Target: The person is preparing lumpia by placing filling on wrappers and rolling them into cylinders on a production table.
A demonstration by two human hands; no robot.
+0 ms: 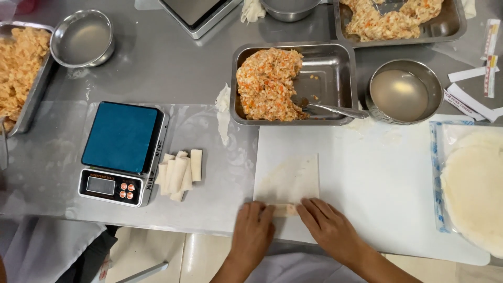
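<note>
Your left hand (253, 230) and right hand (329, 227) both rest palm down at the near edge of a square wrapper (289, 181), fingers curled over the small roll (285, 210) that shows between them, so each hand is gripping that rolled edge rather than lying loose. The wrapper lies flat on a white cutting board (382, 178), with its far part still spread out and unrolled. Just beyond the board sits a metal tray (335, 68) holding a mound of orange-flecked filling (268, 84), and a spoon (327, 109) lies in the tray beside the mound. To the right of the tray stands a metal bowl of cloudy liquid (401, 93). At the far right edge a stack of round wrappers (471, 183) lies on a plastic bag. To your left, a small pile of finished rolls (179, 170) lies on the plastic sheet, just beside a kitchen scale (123, 152) with a blue top. Another empty bowl (83, 37) and a tray of filling (18, 68) sit at the far left.
</note>
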